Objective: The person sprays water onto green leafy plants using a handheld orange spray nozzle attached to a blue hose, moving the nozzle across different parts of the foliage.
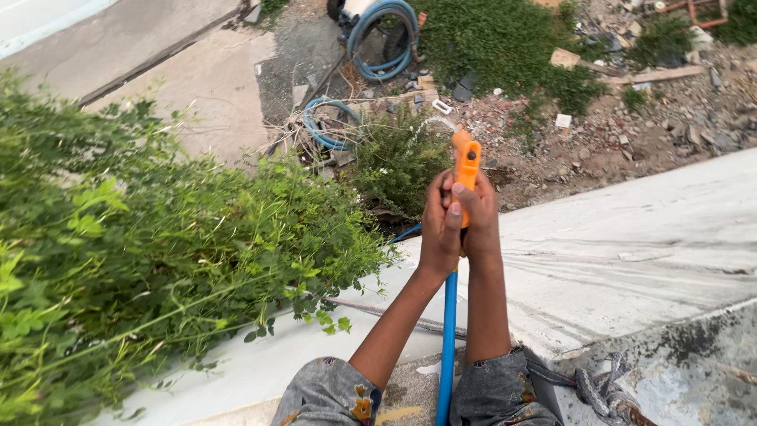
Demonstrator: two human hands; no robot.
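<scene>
Setting: outdoors, seen from above; pale concrete ledge (631,252), rubble-strewn ground (646,134) below, dense green bush (158,252) at left.
Left hand (439,225): clenched around orange spray nozzle (466,162), thumb laid across its body.
Right hand (481,217): clasped on the same nozzle from the other side, fingers overlapping the left.
Nozzle: bright orange plastic, upright, tip aimed away toward the ground; thin arc of water (430,122) leaving the tip.
Hose: blue hose (449,347) running straight down from the nozzle between both forearms.
Below: coiled blue hose (382,35) near a small shrub (398,158).
Risk: wet plastic likely to slip in the grip; a kink in the hose between the knees could cut the flow; leaning out over the ledge could cost balance.
</scene>
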